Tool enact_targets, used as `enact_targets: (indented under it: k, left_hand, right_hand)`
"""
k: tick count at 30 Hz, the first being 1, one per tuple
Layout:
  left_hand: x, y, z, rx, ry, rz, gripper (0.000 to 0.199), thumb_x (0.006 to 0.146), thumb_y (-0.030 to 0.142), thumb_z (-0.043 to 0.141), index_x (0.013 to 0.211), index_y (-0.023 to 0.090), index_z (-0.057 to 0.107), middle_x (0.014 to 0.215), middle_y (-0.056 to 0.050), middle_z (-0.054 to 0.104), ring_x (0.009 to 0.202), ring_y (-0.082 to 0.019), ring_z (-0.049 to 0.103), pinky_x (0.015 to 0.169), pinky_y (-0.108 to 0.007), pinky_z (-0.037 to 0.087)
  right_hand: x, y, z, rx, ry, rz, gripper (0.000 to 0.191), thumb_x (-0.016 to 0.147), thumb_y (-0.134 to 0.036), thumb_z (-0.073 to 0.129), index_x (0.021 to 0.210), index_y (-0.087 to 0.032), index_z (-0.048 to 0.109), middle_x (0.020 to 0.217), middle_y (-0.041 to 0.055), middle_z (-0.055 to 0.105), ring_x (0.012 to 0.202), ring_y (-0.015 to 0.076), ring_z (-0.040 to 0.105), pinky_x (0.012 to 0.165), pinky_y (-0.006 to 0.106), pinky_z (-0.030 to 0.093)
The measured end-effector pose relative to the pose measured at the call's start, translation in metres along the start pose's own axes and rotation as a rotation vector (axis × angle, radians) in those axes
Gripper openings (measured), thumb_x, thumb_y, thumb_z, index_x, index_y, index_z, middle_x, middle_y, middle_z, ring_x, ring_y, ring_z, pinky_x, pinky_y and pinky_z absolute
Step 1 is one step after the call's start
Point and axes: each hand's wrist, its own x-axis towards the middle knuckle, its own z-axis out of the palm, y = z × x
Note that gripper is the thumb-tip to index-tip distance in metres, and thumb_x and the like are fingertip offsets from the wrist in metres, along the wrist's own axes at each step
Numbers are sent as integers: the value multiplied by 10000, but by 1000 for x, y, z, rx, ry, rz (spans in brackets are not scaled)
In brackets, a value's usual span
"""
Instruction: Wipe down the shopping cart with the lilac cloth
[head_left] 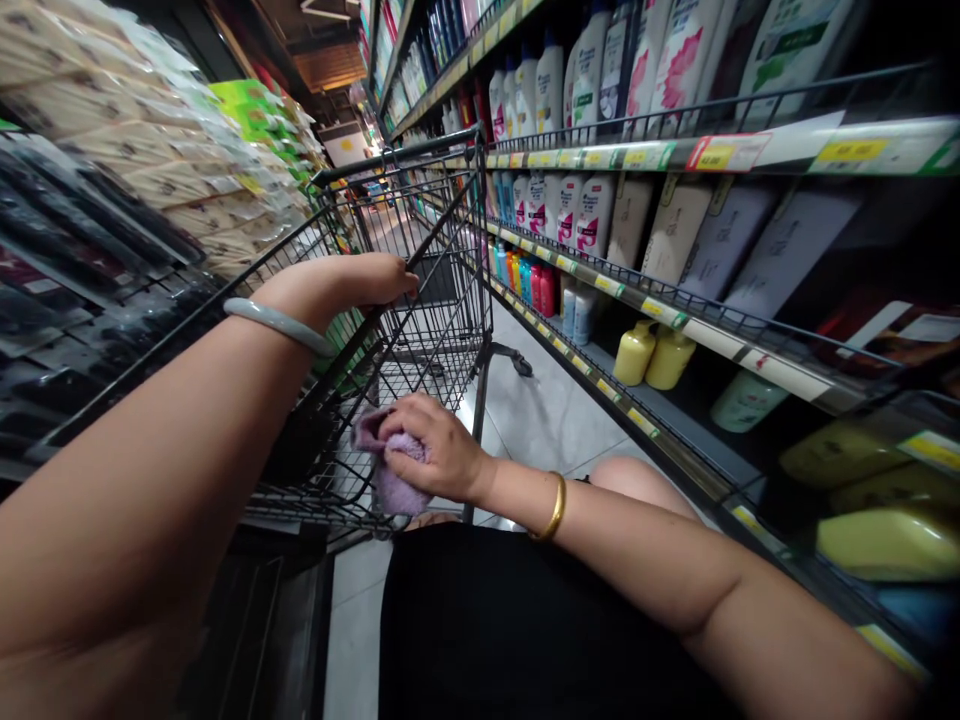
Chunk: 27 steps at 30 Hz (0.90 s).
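Note:
A black wire shopping cart (435, 283) stands in front of me, its basket open toward me at a slant. At the cart's dark diagonal bar, my left hand (373, 279) is closed, its fingers curled over the bar and partly hidden; a pale bangle circles that wrist. Lower down, a crumpled purple cloth (405, 484) is bunched in my right hand (454, 452), close against the wire side of the cart. The fingers wrap around the cloth, and a gold bangle sits on this wrist. Part of the cloth hangs below the hand.
Shelves (690, 325) of shampoo and wash bottles run along the right, with price tags on their edges. Yellow pump bottles (670, 358) stand on the low shelf. Stacked wrapped packs (150, 130) line the left. A cart wheel (521, 366) rests on the tiled floor (585, 410).

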Motion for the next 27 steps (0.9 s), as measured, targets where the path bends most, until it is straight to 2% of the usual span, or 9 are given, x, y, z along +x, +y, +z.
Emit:
enact_targets:
  k: [2,5,7,11,15,17,20,22,27]
  left_hand:
    - [-2,1,0,-27,-8,-6,475,1045,365,397,1274,81,702,846,-56,608,643,-133,513,691,-260,463]
    - [-6,3,0,-69,-21,-9,490,1038,367,383,1314,84,674,918,-79,620,650,-137,534,677,-273,496]
    - [-7,3,1,-91,-27,-12,484,1034,365,388,1321,89,662,936,-80,613,648,-134,540,670,-273,505]
    - [-7,2,2,-102,-16,-17,458,1030,352,407,1309,99,668,911,-62,583,637,-127,526,667,-267,492]
    - [-3,0,3,-87,-10,-15,450,1028,337,425,1281,77,692,857,-57,574,640,-135,510,682,-278,478]
    - [-2,0,3,-91,-13,-12,451,1032,342,431,1281,74,694,838,-53,570,646,-134,510,690,-278,476]
    - [-1,-1,4,-104,-11,-7,453,1039,357,433,1274,66,689,822,-47,559,647,-127,500,683,-272,469]
    - [0,-2,4,-117,-6,-2,458,1045,362,426,1276,64,685,817,-47,559,662,-123,501,689,-263,469]
    - [3,-3,5,-135,1,-5,459,1030,349,437,1284,71,697,835,-68,575,727,-151,541,754,-294,498]
  right_hand:
    - [1,15,-5,-28,40,194,176,820,-239,670,995,-226,678,1114,70,661,1153,235,615,1103,432,505]
    - [2,37,-9,-27,273,732,190,833,-217,620,1019,-209,657,1114,78,648,1117,244,619,1067,453,524]
    - [-1,36,-3,16,329,898,187,864,-258,623,1044,-210,641,1096,73,652,1072,240,629,1035,447,542]
    - [-19,1,17,34,228,567,229,870,-321,652,1080,-233,627,1167,67,639,1139,226,611,1093,428,519]
    - [-33,-10,17,-21,-99,155,198,802,-271,682,993,-236,645,1113,69,643,1130,238,596,1114,437,500]
    - [-33,6,12,1,-95,270,205,727,-211,702,923,-235,647,1067,52,647,1097,239,602,1104,445,505]
    - [-28,37,8,78,203,761,182,718,-169,643,888,-228,615,967,25,639,988,221,628,987,428,559]
    - [-26,45,12,119,321,952,140,766,-185,584,899,-229,582,879,8,630,868,205,637,864,401,583]
    - [-32,10,29,170,202,775,221,739,-244,676,955,-250,628,998,3,687,962,198,661,904,370,582]
